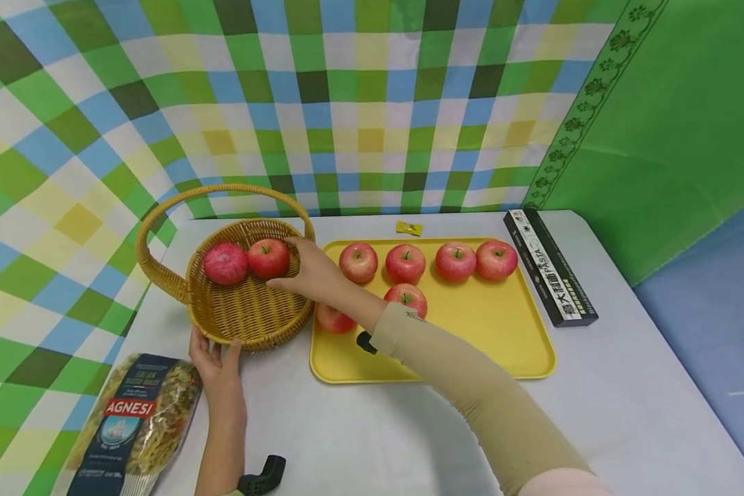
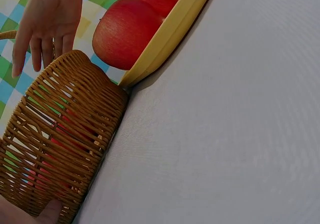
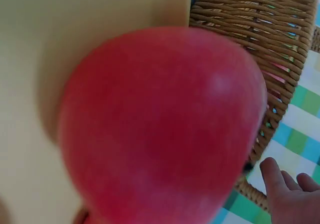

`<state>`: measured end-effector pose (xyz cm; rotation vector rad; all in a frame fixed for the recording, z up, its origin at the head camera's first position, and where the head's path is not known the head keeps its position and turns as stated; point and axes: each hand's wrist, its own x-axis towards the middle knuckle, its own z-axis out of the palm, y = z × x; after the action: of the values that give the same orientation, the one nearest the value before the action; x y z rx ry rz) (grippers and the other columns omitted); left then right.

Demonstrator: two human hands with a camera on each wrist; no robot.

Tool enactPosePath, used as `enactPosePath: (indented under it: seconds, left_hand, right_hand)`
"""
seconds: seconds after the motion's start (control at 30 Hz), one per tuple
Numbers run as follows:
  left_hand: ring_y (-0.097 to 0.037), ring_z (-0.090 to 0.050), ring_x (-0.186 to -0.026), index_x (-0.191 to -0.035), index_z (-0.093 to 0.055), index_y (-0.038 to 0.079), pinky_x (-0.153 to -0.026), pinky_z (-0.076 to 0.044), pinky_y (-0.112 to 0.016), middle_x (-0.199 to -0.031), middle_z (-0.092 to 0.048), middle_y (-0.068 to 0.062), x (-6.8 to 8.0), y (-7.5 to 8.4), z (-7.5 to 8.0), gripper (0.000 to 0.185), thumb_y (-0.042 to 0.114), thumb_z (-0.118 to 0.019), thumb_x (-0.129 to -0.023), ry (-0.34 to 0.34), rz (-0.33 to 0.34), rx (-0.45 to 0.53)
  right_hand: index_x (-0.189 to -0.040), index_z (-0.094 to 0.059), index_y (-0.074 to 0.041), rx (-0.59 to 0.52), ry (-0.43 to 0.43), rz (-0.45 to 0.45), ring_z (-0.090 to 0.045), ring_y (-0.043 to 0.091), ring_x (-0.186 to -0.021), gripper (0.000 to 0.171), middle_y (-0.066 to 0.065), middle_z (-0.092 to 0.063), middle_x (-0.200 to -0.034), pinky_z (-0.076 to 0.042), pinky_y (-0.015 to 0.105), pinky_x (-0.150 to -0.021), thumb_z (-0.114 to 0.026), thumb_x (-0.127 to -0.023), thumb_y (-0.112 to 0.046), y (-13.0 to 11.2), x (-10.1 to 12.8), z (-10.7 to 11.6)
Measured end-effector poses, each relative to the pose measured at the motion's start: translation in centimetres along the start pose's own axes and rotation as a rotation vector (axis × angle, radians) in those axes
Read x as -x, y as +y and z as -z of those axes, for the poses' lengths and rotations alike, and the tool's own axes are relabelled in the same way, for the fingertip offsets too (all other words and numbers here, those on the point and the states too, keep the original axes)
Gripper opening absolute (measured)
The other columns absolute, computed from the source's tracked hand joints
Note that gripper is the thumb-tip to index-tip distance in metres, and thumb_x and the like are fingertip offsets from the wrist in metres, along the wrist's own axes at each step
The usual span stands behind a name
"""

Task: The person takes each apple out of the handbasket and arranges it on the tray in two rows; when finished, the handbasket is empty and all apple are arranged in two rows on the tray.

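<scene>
A brown wicker basket (image 1: 254, 310) with a tall arched handle holds a red apple (image 1: 269, 258) and a streaky pinkish-red round fruit (image 1: 226, 264). Over its right rim reaches my right hand (image 1: 313, 272), thumb and fingers spread apart beside the red apple; the left wrist view shows this hand's fingers fairly straight. My left hand (image 1: 219, 375) rests against the basket's near outer side, with its thumb (image 2: 50, 212) touching the weave. Several red apples (image 1: 406, 264) lie on a yellow tray (image 1: 471, 344) right of the basket; my right forearm partly hides some.
A bag of Agnesi pasta (image 1: 130, 420) lies at the front left. Beyond the tray's right edge is a black and white pasta box (image 1: 550, 265). A small yellow packet (image 1: 409, 228) sits behind the tray. Checkered cloth (image 1: 372, 103) hangs behind the white table (image 1: 347, 441).
</scene>
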<state>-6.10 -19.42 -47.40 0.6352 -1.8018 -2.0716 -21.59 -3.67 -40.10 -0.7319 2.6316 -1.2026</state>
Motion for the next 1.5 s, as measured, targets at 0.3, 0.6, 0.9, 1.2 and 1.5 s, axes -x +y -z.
enactPosePath:
  seconds: [0.3,0.6,0.9,1.2,1.5]
  left_hand:
    - [-0.017,-0.001,-0.146,-0.153,0.0,0.033,-0.116,-0.018,-0.031,-0.159,0.001,0.008,0.0,0.1,0.6,0.074,0.018,-0.05,-0.101,0.02,-0.005,-0.018]
    - [-0.018,-0.001,-0.146,-0.153,-0.001,0.032,-0.116,-0.017,-0.031,-0.159,0.001,0.006,0.1,0.2,0.8,0.075,0.015,-0.051,-0.1,0.017,-0.019,-0.01]
    - [-0.019,-0.001,-0.146,-0.153,0.0,0.033,-0.117,-0.016,-0.034,-0.159,0.001,0.006,0.2,0.0,0.4,0.075,0.015,-0.05,-0.1,0.016,-0.002,-0.015]
    - [-0.019,-0.001,-0.146,-0.153,0.0,0.035,-0.117,-0.017,-0.035,-0.159,0.003,0.008,-0.1,0.1,0.1,0.076,0.018,-0.052,-0.1,0.002,0.017,-0.021]
    - [-0.018,-0.003,-0.146,-0.153,-0.001,0.035,-0.116,-0.018,-0.035,-0.159,0.001,0.009,-0.2,0.0,0.1,0.075,0.016,-0.052,-0.1,0.004,0.01,-0.024]
  right_hand:
    - [-0.135,-0.047,-0.005,-0.151,0.045,0.05,-0.056,0.015,-0.111,0.072,0.007,-0.055,-0.126,-0.045,0.019,-0.093,-0.08,-0.078,-0.034,-0.5,-2.6,-3.2]
    - [-0.13,-0.048,-0.004,-0.165,0.089,-0.115,-0.057,0.014,-0.101,0.07,0.007,-0.057,-0.118,-0.048,0.021,-0.085,-0.081,-0.077,-0.036,-1.3,-4.0,-4.5]
    - [-0.143,-0.036,-0.005,-0.13,0.105,-0.253,-0.056,0.02,-0.112,0.085,0.009,-0.047,-0.135,-0.049,0.028,-0.091,-0.08,-0.078,-0.037,-0.5,-5.4,-5.8]
    - [-0.138,-0.039,-0.002,-0.119,0.139,-0.283,-0.057,0.022,-0.11,0.081,0.013,-0.048,-0.13,-0.049,0.027,-0.09,-0.081,-0.077,-0.035,0.6,-6.4,-5.9]
    - [-0.136,-0.04,-0.001,-0.104,0.132,-0.291,-0.056,0.02,-0.11,0.08,0.012,-0.051,-0.127,-0.048,0.027,-0.092,-0.081,-0.077,-0.036,0.9,-6.9,-6.2]
